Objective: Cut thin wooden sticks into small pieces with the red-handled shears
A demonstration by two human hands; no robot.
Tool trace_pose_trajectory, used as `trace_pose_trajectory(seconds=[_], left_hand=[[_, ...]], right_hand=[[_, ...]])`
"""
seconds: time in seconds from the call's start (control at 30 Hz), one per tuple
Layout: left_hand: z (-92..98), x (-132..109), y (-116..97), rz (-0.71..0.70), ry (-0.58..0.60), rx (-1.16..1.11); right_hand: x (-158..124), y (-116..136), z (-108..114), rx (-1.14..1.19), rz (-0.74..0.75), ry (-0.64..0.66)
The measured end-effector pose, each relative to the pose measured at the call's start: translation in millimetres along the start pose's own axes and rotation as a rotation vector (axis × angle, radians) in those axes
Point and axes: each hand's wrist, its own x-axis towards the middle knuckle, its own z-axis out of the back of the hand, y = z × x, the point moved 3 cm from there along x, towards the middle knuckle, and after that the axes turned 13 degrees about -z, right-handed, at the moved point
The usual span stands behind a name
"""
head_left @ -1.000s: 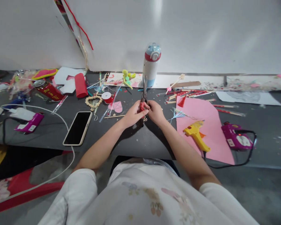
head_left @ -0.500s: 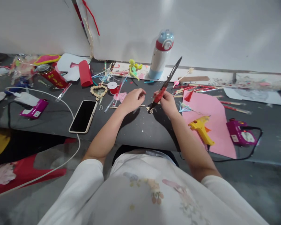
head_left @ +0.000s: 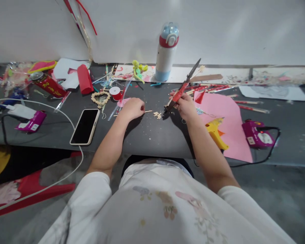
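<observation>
My left hand (head_left: 133, 109) is low over the dark table, fingers pinched together at the end of a short thin wooden stick (head_left: 148, 111). To its right lies a small pile of short wooden pieces (head_left: 157, 115). My right hand (head_left: 185, 105) is closed around the red and black handles of a pair of scissors (head_left: 178, 95). Their dark blades point up and away from me. The handle end hangs just right of the pile. A thin pale stick seems to lie along the right fingers; I cannot tell whether it is held.
A phone (head_left: 85, 126), a ribbon spool (head_left: 115, 93) and a beaded heart (head_left: 101, 99) lie left. A bottle (head_left: 165, 56) stands behind. Rightward are pink paper (head_left: 235, 135), a yellow glue gun (head_left: 216, 133) and a purple power block (head_left: 258, 134). A red can (head_left: 48, 84) leans far left.
My left hand has come down to the table and closed on the wooden stick. My right hand has moved the scissors to the right, uncovering the pile. The view has shifted slightly.
</observation>
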Motion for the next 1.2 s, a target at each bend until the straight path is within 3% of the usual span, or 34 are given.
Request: trace_pose_trajectory(seconds=[0.3, 0.43, 0.6, 0.83, 0.97, 1.2], left_hand=[[-0.6, -1, -1, -0.043, 0.036, 0.041], [3.6, 1, -5, -0.063, 0.055, 0.111], [20.7, 2, -13, -0.052, -0.143, 0.141], [32.8, -1, -19, -0.012, -0.514, -0.163], [32.5, -2, -17, -0.051, -0.607, -0.323], [35.8, 3, -9, -0.09, -0.676, -0.351]], right_hand=[[0, 2, 4, -0.126, 0.038, 0.027], [-2, 3, 4, -0.269, 0.12, 0.058], [-15, 11, -1, -0.69, 0.304, -0.017], [-35, 25, -12, -1.076, 0.468, -0.098], [-44, 28, -17, -1.215, 0.562, -0.137], [-56, 30, -23, -1.438, 0.652, -0.25]])
